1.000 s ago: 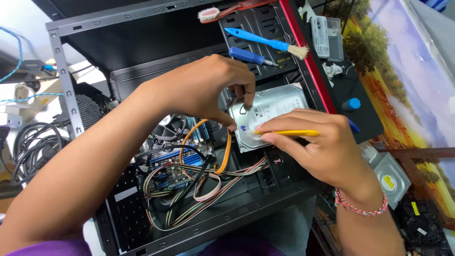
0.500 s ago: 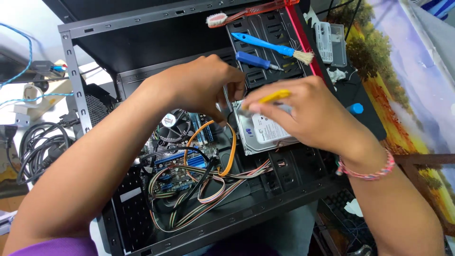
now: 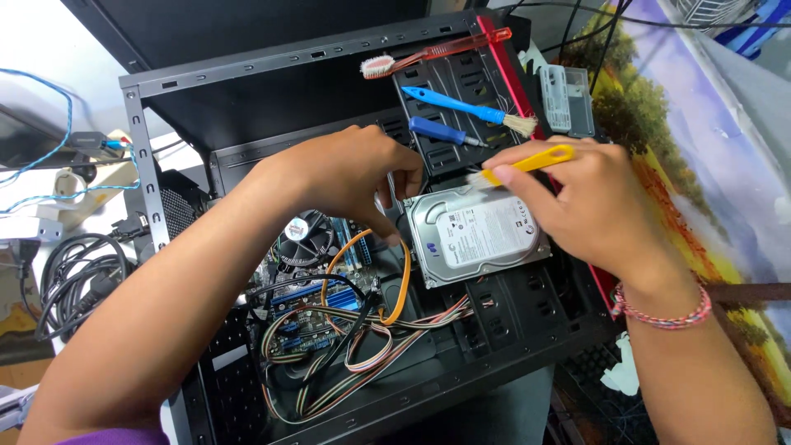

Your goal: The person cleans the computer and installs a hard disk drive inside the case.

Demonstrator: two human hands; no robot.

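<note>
Over the hard drive (image 3: 478, 235), the right hand (image 3: 589, 206) pinches a yellow brush (image 3: 527, 163), handle pointing right; left hand (image 3: 354, 177) fingers curl against the drive's left edge.

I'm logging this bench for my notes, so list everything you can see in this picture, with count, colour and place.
computer case: one, black, open on its side, centre
hard drive: one, silver with white label, on the drive bay
yellow brush: one, yellow handle, over the drive's top edge
blue brush: one, blue handle, pale bristles, on the bay panel
screwdriver: one, blue handle, below the blue brush
toothbrush: one, red clear handle, on the case's top edge
orange cable: one, looped left of the drive
cooler fan: one, black, on the board
ribbon cables: bundle, mixed colours, case floor
bracelet: one, pink beaded, right wrist
left hand: at the drive's left edge
right hand: holds the yellow brush
</note>
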